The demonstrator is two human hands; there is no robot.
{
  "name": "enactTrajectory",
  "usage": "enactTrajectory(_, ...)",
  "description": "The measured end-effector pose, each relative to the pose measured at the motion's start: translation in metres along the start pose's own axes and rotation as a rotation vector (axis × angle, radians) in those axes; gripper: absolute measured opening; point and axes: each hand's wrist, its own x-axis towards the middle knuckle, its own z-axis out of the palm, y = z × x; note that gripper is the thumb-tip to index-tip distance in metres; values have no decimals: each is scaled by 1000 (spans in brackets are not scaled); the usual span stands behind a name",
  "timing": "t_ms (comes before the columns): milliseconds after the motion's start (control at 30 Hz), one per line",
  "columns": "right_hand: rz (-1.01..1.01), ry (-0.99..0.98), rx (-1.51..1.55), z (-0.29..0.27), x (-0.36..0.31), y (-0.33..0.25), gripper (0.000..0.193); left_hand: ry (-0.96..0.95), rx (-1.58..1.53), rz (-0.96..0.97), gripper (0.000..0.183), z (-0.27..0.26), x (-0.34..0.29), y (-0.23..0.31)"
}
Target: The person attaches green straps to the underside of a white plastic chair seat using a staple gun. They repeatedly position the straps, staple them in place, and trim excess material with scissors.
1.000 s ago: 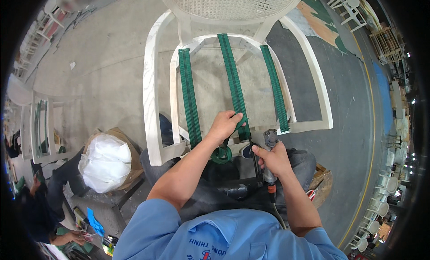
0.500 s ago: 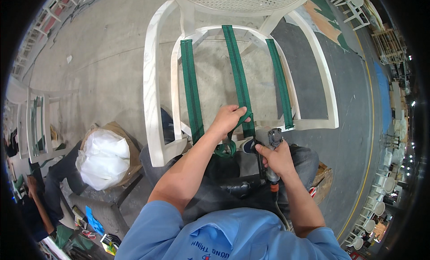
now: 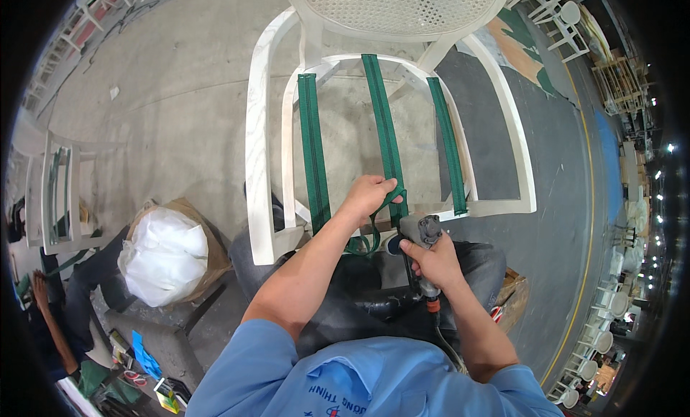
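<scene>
The left hand pinches a fold of green webbing (presumably light, limp; best held flat near the fold), dark-striped lengthwise, extending forward from that grip. Right of it, the right hand is clamped around a grey tool, likely heavy and rigid, best held by its body, with an orange fitting below.

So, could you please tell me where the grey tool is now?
In the head view, the grey tool is right of centre, held in the right hand, beside the near end of the middle green strap.
</scene>
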Motion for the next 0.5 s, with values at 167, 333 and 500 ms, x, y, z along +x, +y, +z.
enactTrajectory(167, 6, -40, -80, -4, 5, 4, 31, -33, 22, 17, 34, 1, 0, 2)
enactTrajectory(333, -22, 23, 118, -46, -25, 0, 22, -83, 167, 105, 36, -2, -4, 0)
enactTrajectory(500, -171, 395, 378, -165, -122, 19, 26, 33, 762, 331, 99, 28, -20, 0)
